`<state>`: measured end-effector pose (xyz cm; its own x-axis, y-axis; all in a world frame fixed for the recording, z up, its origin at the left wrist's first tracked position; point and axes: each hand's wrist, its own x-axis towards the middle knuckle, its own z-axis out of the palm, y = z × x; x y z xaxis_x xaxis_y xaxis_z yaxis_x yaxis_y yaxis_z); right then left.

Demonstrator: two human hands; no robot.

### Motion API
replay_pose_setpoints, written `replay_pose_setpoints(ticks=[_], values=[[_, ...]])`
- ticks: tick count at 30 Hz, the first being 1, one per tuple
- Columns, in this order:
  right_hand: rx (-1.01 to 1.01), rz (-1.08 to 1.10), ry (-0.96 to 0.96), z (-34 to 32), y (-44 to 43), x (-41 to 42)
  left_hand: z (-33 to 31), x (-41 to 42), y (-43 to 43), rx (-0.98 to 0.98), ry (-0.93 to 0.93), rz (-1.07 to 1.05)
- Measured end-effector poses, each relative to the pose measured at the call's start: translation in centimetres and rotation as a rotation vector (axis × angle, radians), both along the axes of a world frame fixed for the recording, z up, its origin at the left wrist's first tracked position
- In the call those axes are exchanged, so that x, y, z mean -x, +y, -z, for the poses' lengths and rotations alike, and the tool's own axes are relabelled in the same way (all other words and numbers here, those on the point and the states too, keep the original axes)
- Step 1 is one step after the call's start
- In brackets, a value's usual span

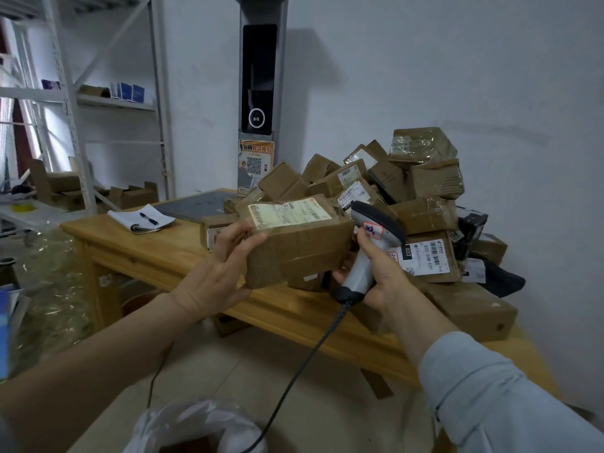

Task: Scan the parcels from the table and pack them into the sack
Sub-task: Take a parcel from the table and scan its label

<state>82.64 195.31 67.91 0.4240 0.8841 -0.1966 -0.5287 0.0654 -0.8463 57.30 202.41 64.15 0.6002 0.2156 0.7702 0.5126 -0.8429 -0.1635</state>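
Observation:
My left hand (pixel 218 276) grips the left end of a brown cardboard parcel (pixel 300 248), held above the table's front edge with its white shipping label facing up. My right hand (pixel 376 273) holds a grey barcode scanner (pixel 369 243) by the handle, its dark head close to the parcel's right end. The scanner's black cable hangs down toward the white sack (pixel 196 426), whose open mouth shows at the bottom of the view. A heap of taped parcels (pixel 408 197) covers the right part of the wooden table (pixel 157 246).
A notepad with a pen (pixel 142 217) and a grey flat device (pixel 199 204) lie on the table's left part. Metal shelving (pixel 78 103) with boxes stands at left. A tall grey kiosk (pixel 260 93) stands against the wall. Clear plastic wrap lies on the floor at left.

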Motion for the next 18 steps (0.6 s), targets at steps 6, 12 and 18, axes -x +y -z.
replay_pose_setpoints(ticks=[6, 12, 18], values=[[0.012, 0.080, -0.070, 0.2, 0.1, 1.0, 0.0, 0.4, -0.4, -0.016, 0.066, 0.029], [-0.007, 0.184, -0.061, 1.0, -0.1, 1.3, 0.8, 1.4, 0.3, -0.057, 0.091, -0.005], [-0.021, 0.313, -0.061, 1.2, 0.2, 1.6, 1.3, 1.0, 0.2, 0.390, -0.075, -0.192]])
